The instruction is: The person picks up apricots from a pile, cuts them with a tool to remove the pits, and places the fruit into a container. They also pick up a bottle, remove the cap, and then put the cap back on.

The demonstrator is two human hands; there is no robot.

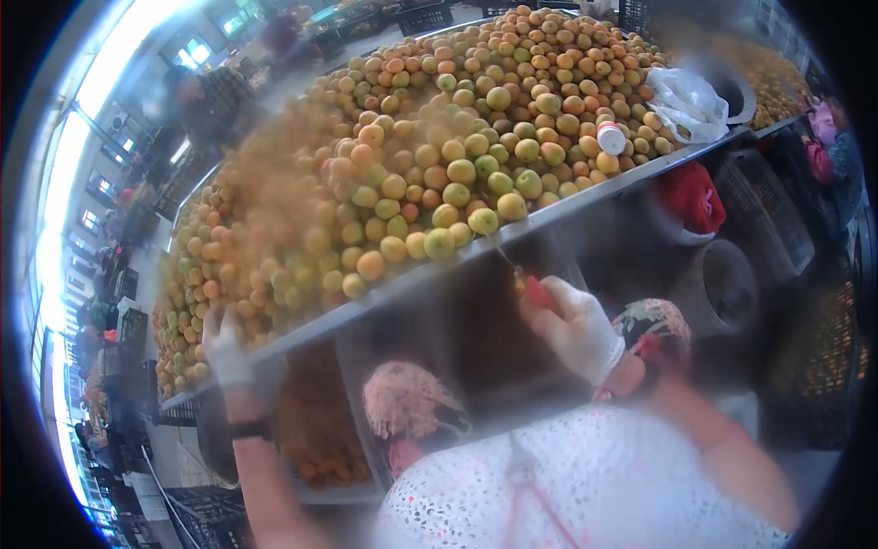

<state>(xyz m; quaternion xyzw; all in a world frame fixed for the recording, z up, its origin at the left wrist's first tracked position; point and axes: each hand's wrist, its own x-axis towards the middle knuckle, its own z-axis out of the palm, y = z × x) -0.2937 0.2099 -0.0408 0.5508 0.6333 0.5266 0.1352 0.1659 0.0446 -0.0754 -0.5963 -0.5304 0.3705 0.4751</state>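
A large heap of yellow-green and orange apricots [439, 174] fills a metal-edged table [585, 195]. My left hand [226, 350], in a white glove, reaches over the table's edge at the left. Its fingers stretch up against the apricots there, with no fruit visibly held. In my gloved right hand [583, 331], a red-handled tool [536, 291] with a thin metal shaft is gripped in front of the table. The shaft points up toward the apricots at the edge; its tip is too small to make out.
On the heap's right side lie a white plastic bag [688, 103] and a white container with a red band [610, 138]. Below the table are a bin of brown fruit pieces [322, 435], a bucket [727, 285] and a red cloth [700, 201]. Other people and crates stand around.
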